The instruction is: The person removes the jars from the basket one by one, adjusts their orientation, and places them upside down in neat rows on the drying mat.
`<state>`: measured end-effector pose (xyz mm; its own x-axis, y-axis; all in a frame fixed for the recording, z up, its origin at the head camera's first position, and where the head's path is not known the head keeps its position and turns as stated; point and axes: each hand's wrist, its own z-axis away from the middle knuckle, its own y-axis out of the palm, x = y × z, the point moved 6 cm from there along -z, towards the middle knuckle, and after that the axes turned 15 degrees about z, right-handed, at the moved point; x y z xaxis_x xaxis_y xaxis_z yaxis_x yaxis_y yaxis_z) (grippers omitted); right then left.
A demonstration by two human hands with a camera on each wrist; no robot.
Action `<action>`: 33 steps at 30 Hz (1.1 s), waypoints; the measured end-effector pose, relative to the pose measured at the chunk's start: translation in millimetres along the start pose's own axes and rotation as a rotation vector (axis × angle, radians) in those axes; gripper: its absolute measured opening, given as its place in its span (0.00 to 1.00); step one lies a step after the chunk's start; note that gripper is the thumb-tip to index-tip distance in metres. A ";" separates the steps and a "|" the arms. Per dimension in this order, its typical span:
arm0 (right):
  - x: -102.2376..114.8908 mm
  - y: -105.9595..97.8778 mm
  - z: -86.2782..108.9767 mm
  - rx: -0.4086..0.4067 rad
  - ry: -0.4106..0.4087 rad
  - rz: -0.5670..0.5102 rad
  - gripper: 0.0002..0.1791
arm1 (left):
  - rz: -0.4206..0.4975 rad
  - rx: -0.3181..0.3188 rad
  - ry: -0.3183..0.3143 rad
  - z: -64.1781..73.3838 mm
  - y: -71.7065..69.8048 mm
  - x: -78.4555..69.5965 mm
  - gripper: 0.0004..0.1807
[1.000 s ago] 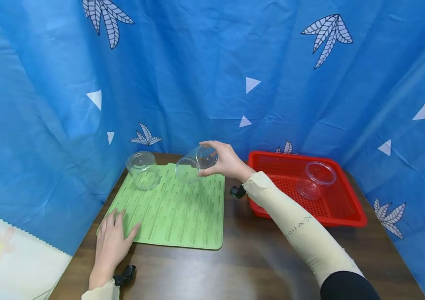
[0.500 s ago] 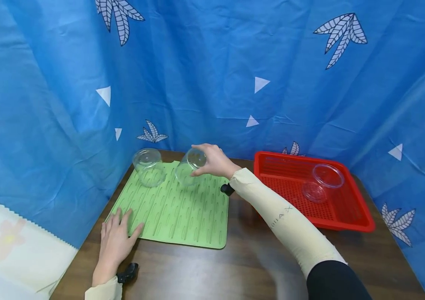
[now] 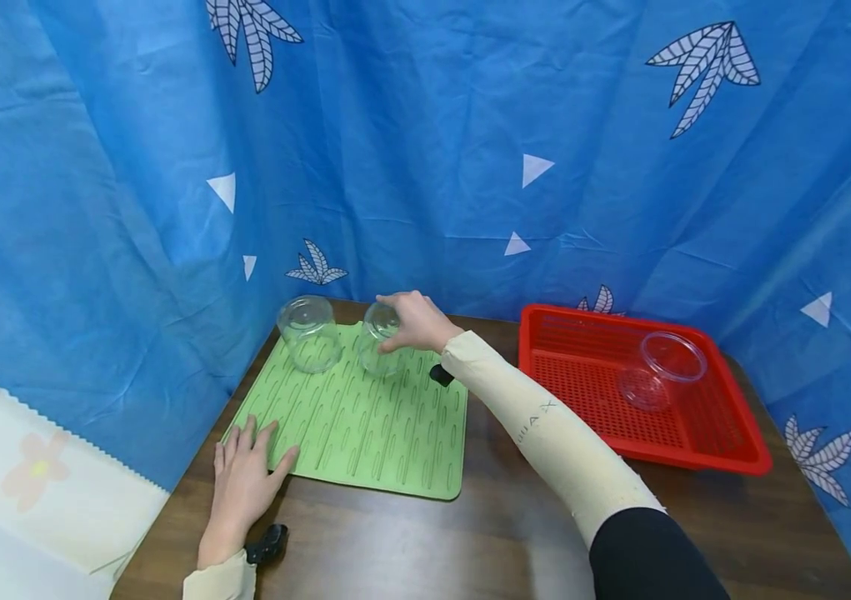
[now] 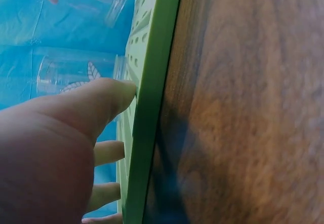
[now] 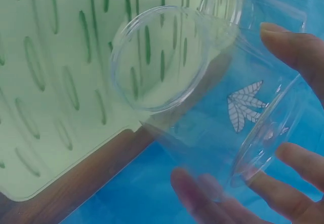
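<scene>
My right hand grips a clear plastic cup by its base end, thumb on one side and fingers on the other. The cup is upside down and slightly tilted. In the right wrist view its round rim faces the green ridged mat, close over it. A second clear cup stands upside down at the mat's back left, beside the held one. My left hand rests with spread fingers on the mat's front left corner; the left wrist view shows its thumb on the mat's edge.
A red plastic basket stands on the right of the brown wooden table, with a clear cup lying inside it. A blue patterned curtain hangs behind the table and along its sides.
My right hand has moved left and lowered the held cup towards the mat, turning it more upright, rim down. The left hand stays on the mat corner; the head view has shifted slightly.
</scene>
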<state>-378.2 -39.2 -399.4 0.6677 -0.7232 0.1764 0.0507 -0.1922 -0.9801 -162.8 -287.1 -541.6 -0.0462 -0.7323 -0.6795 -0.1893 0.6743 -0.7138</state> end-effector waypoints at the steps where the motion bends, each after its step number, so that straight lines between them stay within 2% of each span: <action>1: 1.4 1.9 -2.2 0.004 0.004 0.004 0.53 | -0.002 0.003 -0.003 0.0 0.5 0.5 0.37; 6: 12.1 9.2 -13.9 0.032 0.011 0.032 0.53 | -0.006 0.014 -0.023 0.3 1.7 2.4 0.38; 14: 22.0 12.2 -26.5 0.066 0.022 0.161 0.53 | -0.010 0.025 -0.020 -2.8 3.9 3.9 0.38; 18: 23.2 15.9 -32.8 0.091 0.051 0.171 0.52 | -0.008 0.026 -0.022 -1.8 5.3 4.9 0.38; 27: 25.4 22.0 -33.8 0.170 0.092 0.208 0.52 | 0.024 0.029 -0.031 -1.5 7.3 6.8 0.38; 33: 24.5 23.0 -32.7 0.186 0.098 0.242 0.53 | 0.022 0.078 -0.059 -6.5 9.5 7.3 0.41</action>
<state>-385.0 -83.1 -414.6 0.6024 -0.7955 -0.0646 0.0403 0.1111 -0.9930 -171.3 -286.7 -552.2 0.0085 -0.7120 -0.7021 -0.1120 0.6970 -0.7082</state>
